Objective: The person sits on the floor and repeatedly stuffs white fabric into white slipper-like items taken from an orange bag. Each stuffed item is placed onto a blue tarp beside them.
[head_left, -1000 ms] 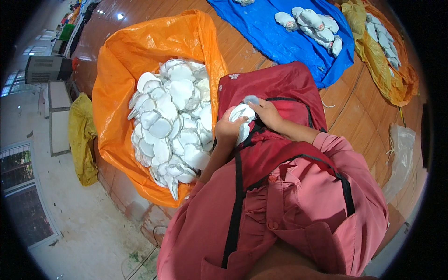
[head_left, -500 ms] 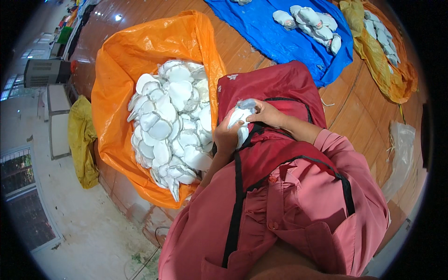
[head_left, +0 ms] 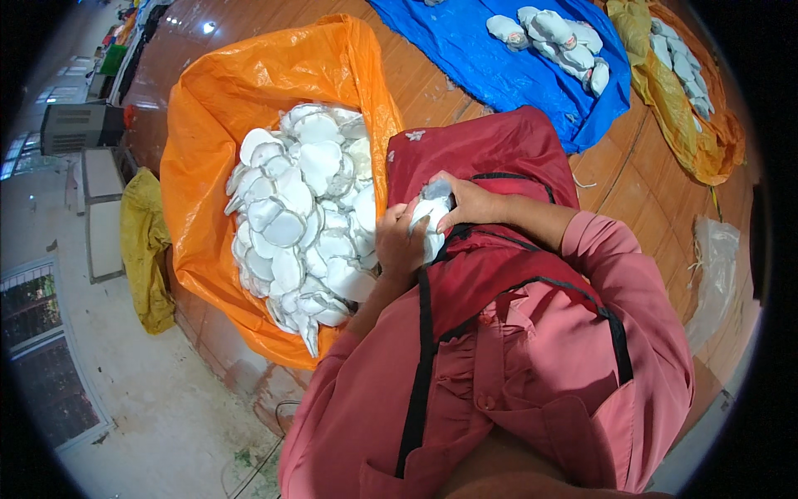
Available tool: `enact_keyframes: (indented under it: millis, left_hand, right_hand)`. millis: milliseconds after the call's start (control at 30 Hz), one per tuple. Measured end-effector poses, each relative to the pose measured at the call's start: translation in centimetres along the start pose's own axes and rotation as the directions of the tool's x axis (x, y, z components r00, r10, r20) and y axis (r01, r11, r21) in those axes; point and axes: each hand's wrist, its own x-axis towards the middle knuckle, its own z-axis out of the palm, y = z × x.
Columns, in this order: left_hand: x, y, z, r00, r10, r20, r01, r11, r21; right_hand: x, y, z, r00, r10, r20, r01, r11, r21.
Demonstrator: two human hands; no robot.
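Note:
A limp white fabric pad with a greyish end is held over my lap between both hands. On its left side, the fingers of my left hand are curled round it. My right hand grips its upper right edge, thumb against the pad near the grey end. Part of the pad is covered by my fingers. Just left of my hands, an orange plastic sack lies wide open, heaped with several white pads. A dark red apron with black trim is spread under my hands.
Ahead to the right, a blue plastic sheet bears several stuffed white pieces. Beyond it is a yellow-orange sack with more white pieces. A clear plastic bag lies at right, a yellow sack at left by the wall.
My left fingers have shifted over the front of the pad, and my right hand has turned so its thumb presses lower on the pad. The pad stays in about the same place.

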Motion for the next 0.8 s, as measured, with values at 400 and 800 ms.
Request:
enact_keyframes:
  millis: [400, 800]
  left_hand:
    - [3.3, -1.8, -3.7, 0.901, -0.047, 0.432, 0.189, 0.937, -0.293]
    - [0.7, 1.8, -2.3, 0.93, -0.238, 0.281, 0.331, 0.873, -0.358]
  right_hand:
    - [0.6, -0.8, 0.2, 0.998, 0.045, 0.033, -0.04, 0.987, -0.158]
    - [-0.9, 0.0, 2.0, 0.997, 0.035, -0.074, -0.043, 0.992, -0.118]
